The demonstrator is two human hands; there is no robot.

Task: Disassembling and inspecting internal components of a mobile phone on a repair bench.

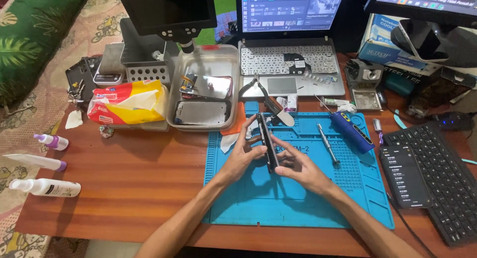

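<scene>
Inspector: How is the slim black smartphone (267, 141) gripped?

Recorder: It is stood on its long edge and pinched from both sides. The left hand (242, 156) is pressed against its left face, fingers closed on the upper part. The right hand (300, 168) is closed on the lower end, fingertips laid along the right face.

Inspector: Where is it located?

Recorder: It is held just above the blue silicone repair mat (298, 198), near the mat's upper middle.

Inspector: And round about?

Recorder: A silver screwdriver (328, 145) and a blue electric screwdriver (352, 131) are laid on the mat to the right. A second dark phone (405, 174) is seen beyond the mat's right edge, a clear plastic tray (203, 86) above left.
</scene>
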